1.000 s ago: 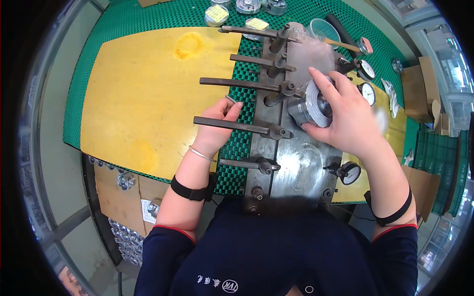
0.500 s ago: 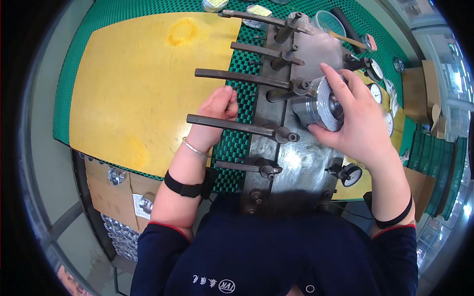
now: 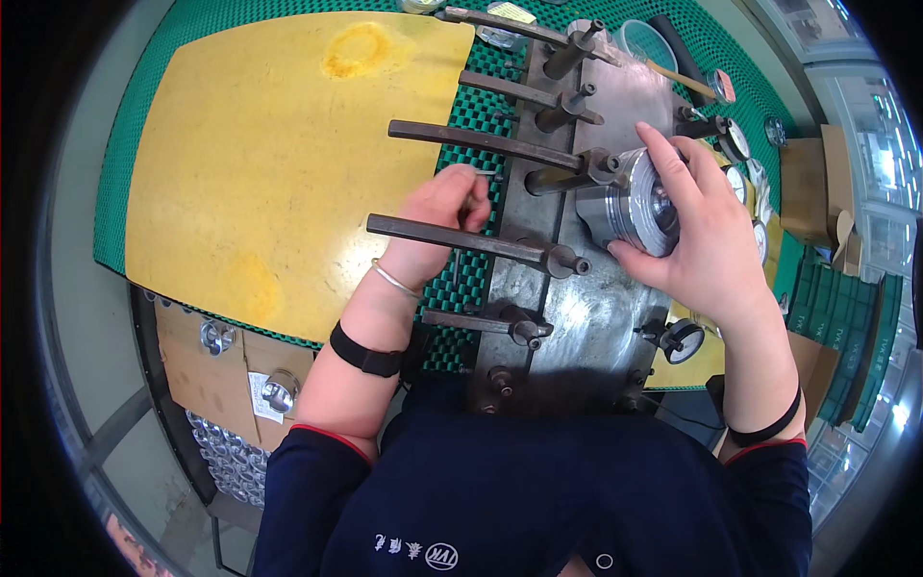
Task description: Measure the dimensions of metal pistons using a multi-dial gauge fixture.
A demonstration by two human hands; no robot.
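My right hand [image 3: 710, 226] is wrapped round a silver metal piston [image 3: 625, 207], thumb on the near side and fingers over its right end. The piston rests on its side on a steel plate [image 3: 586, 317], close to the end of a dark clamp bar [image 3: 481, 142]. My left hand [image 3: 447, 207] is closed, fingers curled, between that bar and a nearer dark bar [image 3: 452, 238]. A thin metallic piece shows beside its fingertips; whether the fingers hold it I cannot tell.
More clamp arms [image 3: 524, 93] line the plate's left side. Dial gauges [image 3: 683, 341] stand along its right. A yellow board [image 3: 288, 173] lies on green matting at left. A clear plastic cup [image 3: 644, 43] and a cardboard box [image 3: 808, 183] are farther off. Several pistons [image 3: 231, 452] sit lower left.
My left hand has moved right, toward the plate's edge, fingers still curled. My right hand and the piston have shifted only slightly.
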